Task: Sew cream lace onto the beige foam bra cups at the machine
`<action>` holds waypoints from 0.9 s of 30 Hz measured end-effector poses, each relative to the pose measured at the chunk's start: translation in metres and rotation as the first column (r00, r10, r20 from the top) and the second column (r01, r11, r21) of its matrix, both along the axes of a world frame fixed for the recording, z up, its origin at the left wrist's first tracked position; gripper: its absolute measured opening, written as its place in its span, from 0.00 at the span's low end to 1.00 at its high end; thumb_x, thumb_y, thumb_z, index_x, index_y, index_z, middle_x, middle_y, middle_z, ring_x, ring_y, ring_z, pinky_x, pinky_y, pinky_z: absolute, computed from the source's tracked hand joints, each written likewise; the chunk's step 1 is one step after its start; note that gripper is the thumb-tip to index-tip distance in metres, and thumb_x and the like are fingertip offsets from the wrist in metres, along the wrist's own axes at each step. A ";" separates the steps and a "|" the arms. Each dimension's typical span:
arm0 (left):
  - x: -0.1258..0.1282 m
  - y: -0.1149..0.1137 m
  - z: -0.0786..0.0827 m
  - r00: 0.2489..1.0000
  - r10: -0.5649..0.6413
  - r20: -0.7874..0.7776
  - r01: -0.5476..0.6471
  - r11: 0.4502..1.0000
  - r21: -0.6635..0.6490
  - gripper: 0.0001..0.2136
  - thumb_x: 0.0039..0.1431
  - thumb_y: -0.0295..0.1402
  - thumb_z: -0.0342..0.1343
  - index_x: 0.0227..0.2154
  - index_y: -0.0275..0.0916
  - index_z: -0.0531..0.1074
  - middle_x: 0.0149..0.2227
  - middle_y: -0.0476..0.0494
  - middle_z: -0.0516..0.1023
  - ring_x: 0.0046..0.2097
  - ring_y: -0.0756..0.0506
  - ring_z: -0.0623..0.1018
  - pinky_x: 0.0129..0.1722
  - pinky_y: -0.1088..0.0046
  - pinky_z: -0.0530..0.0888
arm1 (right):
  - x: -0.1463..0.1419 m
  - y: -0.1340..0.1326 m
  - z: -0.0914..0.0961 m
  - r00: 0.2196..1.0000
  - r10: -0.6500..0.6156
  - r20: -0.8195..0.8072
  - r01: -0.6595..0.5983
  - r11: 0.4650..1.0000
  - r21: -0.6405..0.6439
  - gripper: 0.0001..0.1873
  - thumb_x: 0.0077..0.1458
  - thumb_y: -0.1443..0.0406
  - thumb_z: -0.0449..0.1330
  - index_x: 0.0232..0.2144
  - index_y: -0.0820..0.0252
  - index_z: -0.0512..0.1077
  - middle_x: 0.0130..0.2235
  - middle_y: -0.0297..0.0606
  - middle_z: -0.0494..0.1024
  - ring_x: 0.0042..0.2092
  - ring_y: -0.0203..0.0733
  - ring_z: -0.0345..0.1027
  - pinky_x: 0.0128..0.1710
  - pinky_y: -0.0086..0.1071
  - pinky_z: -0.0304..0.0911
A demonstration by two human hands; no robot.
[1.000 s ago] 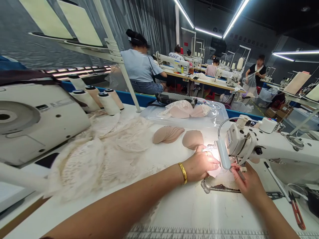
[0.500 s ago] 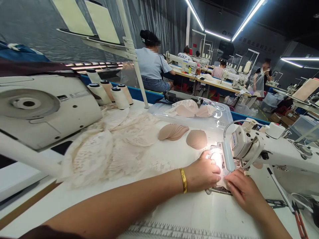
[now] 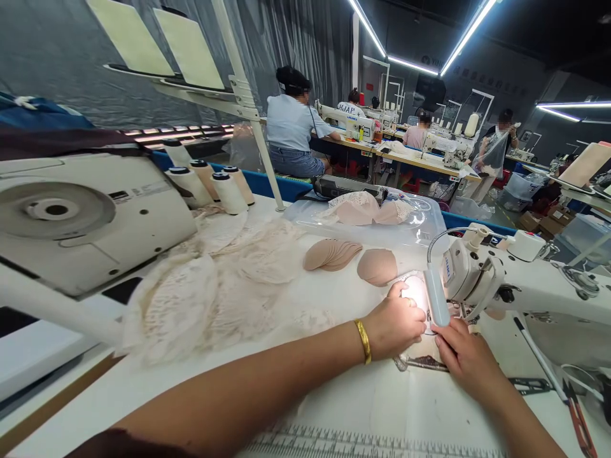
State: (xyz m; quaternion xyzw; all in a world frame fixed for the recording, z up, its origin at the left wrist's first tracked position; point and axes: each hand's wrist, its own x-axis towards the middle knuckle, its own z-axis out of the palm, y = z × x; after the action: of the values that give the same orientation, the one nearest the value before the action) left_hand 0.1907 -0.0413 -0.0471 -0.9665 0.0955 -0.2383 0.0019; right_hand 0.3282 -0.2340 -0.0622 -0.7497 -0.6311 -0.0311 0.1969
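Note:
My left hand [image 3: 397,323], a gold bangle at its wrist, has its fingers curled on a pale fabric piece [image 3: 416,289] at the sewing machine [image 3: 525,280]. The lamp [image 3: 436,298] washes out the fabric's detail and hides the needle area. My right hand [image 3: 470,353] lies at the near right side of the needle area, thumb and fingers close together; whatever lies under its fingertips is mostly hidden. Beyond the left hand lie a fanned stack of beige cup pads [image 3: 331,254] and another beige pad pile [image 3: 377,266].
Sheer lace pieces [image 3: 219,286] spread over the left of the table. Thread cones [image 3: 229,193] stand behind them, near another machine [image 3: 86,216]. A clear plastic lid [image 3: 305,219] bears lace-trimmed cups [image 3: 356,208]. Red-handled snips [image 3: 578,420] lie right. Other people work farther back.
My left hand has shifted slightly right, nearer the lamp. My right fingertips have moved a little up toward the needle area. The view has shifted slightly.

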 end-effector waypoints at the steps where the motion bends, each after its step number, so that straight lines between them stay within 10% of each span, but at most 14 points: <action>1: 0.002 0.002 -0.001 1.000 -0.016 -0.001 0.016 1.000 -0.005 0.07 0.61 0.32 0.59 0.28 0.40 0.75 0.31 0.47 0.78 0.36 0.44 0.73 0.55 0.51 0.58 | 0.001 0.001 -0.002 1.000 -0.014 0.001 0.014 1.000 0.002 0.14 0.69 0.64 0.48 0.48 0.51 0.73 0.43 0.40 0.77 0.42 0.47 0.73 0.36 0.36 0.67; 7: 0.010 0.004 0.003 0.998 -0.031 -0.062 0.027 0.998 -0.060 0.07 0.63 0.30 0.58 0.29 0.38 0.75 0.32 0.45 0.79 0.37 0.42 0.75 0.54 0.51 0.57 | 0.004 0.002 -0.008 0.996 -0.050 0.073 0.050 0.999 0.011 0.16 0.70 0.63 0.48 0.50 0.53 0.73 0.43 0.41 0.79 0.44 0.50 0.73 0.34 0.36 0.67; 12: -0.033 0.026 0.046 0.986 0.132 -0.099 -0.148 0.973 -0.177 0.10 0.65 0.25 0.50 0.35 0.39 0.77 0.43 0.41 0.81 0.42 0.41 0.78 0.50 0.57 0.63 | 0.009 -0.004 -0.014 0.990 -0.015 0.141 0.007 0.998 0.060 0.17 0.71 0.62 0.46 0.49 0.56 0.74 0.43 0.43 0.79 0.41 0.49 0.74 0.35 0.38 0.67; 17: -0.122 0.057 0.084 0.803 0.564 -0.193 -0.594 0.730 -0.339 0.12 0.68 0.35 0.50 0.47 0.40 0.77 0.48 0.41 0.81 0.49 0.39 0.78 0.49 0.62 0.70 | 0.018 -0.010 -0.027 0.992 0.065 0.111 -0.081 0.986 0.148 0.13 0.70 0.62 0.49 0.49 0.53 0.73 0.42 0.42 0.79 0.43 0.49 0.75 0.39 0.39 0.68; 22: -0.171 0.044 0.072 0.605 0.687 -0.402 -0.795 0.499 -0.345 0.14 0.66 0.41 0.53 0.45 0.37 0.75 0.42 0.41 0.81 0.40 0.40 0.79 0.39 0.64 0.72 | 0.020 -0.008 -0.033 0.984 0.158 0.082 -0.170 0.968 0.184 0.11 0.69 0.60 0.51 0.46 0.50 0.73 0.38 0.40 0.78 0.42 0.48 0.74 0.37 0.37 0.68; 27: -0.146 0.018 0.049 0.685 0.582 -0.438 -0.728 0.577 -0.371 0.13 0.61 0.38 0.60 0.45 0.36 0.73 0.39 0.40 0.78 0.43 0.36 0.78 0.42 0.61 0.72 | -0.001 -0.006 -0.016 0.975 0.220 -0.038 -0.211 0.965 0.153 0.10 0.69 0.61 0.52 0.43 0.51 0.74 0.37 0.39 0.76 0.40 0.47 0.71 0.39 0.39 0.69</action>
State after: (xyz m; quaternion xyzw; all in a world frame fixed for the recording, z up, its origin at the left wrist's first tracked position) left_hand 0.0443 -0.0230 0.0017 -0.9166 -0.3407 -0.1034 -0.1820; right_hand 0.3273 -0.2398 -0.0778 -0.6605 -0.6991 -0.0357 0.2717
